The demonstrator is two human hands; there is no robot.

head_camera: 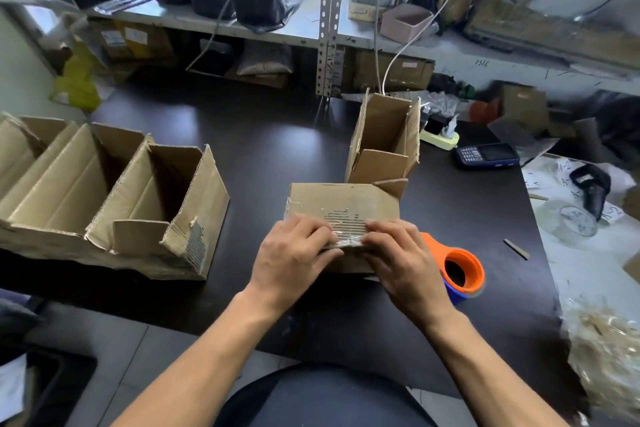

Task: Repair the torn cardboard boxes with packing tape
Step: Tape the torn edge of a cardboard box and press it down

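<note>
A small brown corrugated cardboard box (343,208) lies on its side near the front middle of the dark, glossy surface (263,149), its open flaps pointing away from the person. Its upward face is dull and creased, and near the front edge the outer paper is torn off, baring a patch of ribbed fluting under shiny, wrinkled clear packing tape (346,229). Both hands sit on that taped front edge: the left hand (294,253) lies over the left part with its fingers curved down on the tape, and the right hand (401,253) covers the right part, fingers bent over the edge and pressing the tape to the cardboard; neither grip closes around anything. Just right of the right hand, touching the surface, lies an orange tape dispenser (457,267) with a round core and a blue part beneath. Behind the box stands another small carton (384,139), upright with flaps open. Well to the left lies a row of larger open boxes (114,198), the nearest showing a torn corner with exposed fluting. At the far right rests a dark blue calculator (486,154).
</note>
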